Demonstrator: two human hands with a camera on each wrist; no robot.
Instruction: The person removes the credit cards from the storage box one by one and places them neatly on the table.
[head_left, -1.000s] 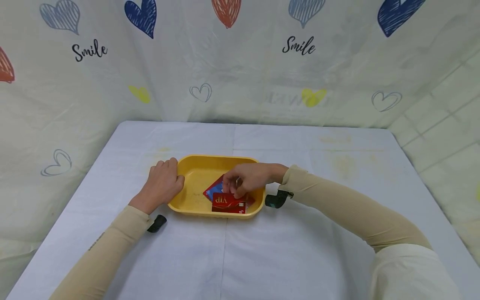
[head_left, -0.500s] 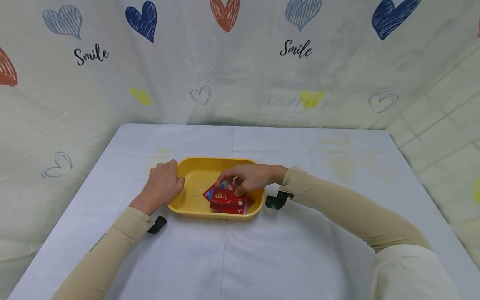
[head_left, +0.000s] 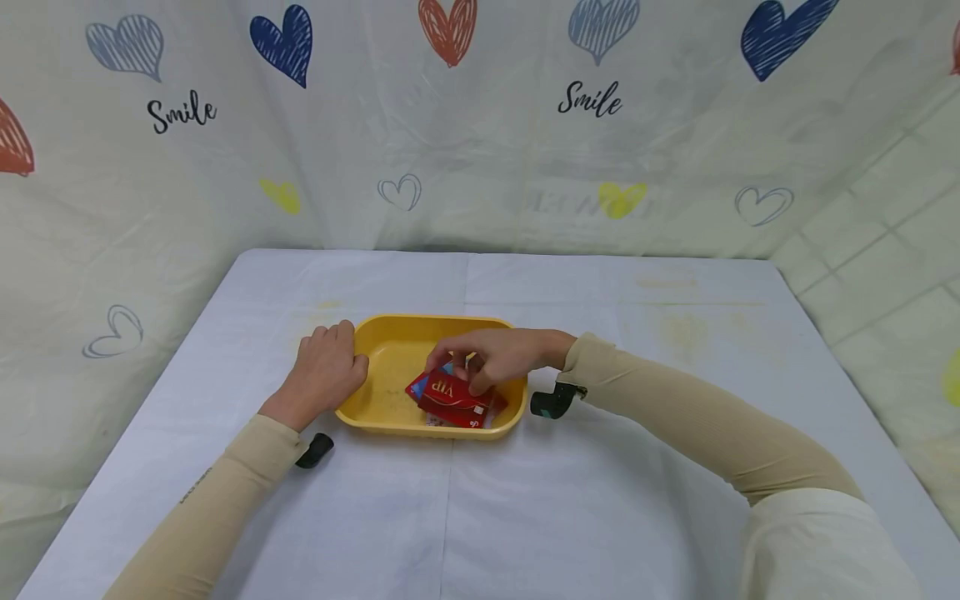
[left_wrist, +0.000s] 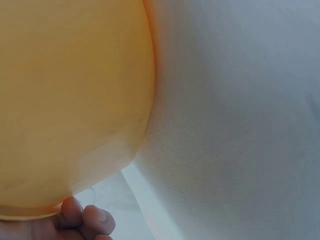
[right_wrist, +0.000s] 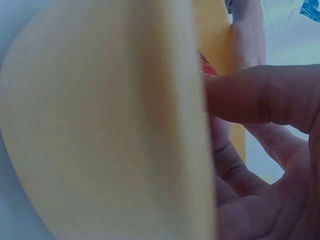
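Note:
A shallow yellow plastic tray (head_left: 386,354) sits on the table with several cards in its right half. My left hand (head_left: 324,367) grips its left rim; in the left wrist view the fingers (left_wrist: 95,220) curl at the tray's edge. Inside the tray, my right hand (head_left: 498,353) pinches a red VIP card (head_left: 453,404), which lies slanted over the others. A blue-and-red card (head_left: 417,387) peeks out at its left. In the right wrist view the tray's wall (right_wrist: 100,120) hides most of the cards, and the thumb (right_wrist: 260,95) reaches over behind it.
A white cloth covers the table (head_left: 600,500), whose far edge meets a hanging sheet (head_left: 487,150) printed with hearts. Black wrist cameras, one by the left cuff (head_left: 315,450) and one by the right cuff (head_left: 553,400), hang close to the tray.
The right fingers have shifted slightly left, and the red VIP card has moved left and turned from level to slanted, covering more of the blue-and-red card. My left hand stays on the rim.

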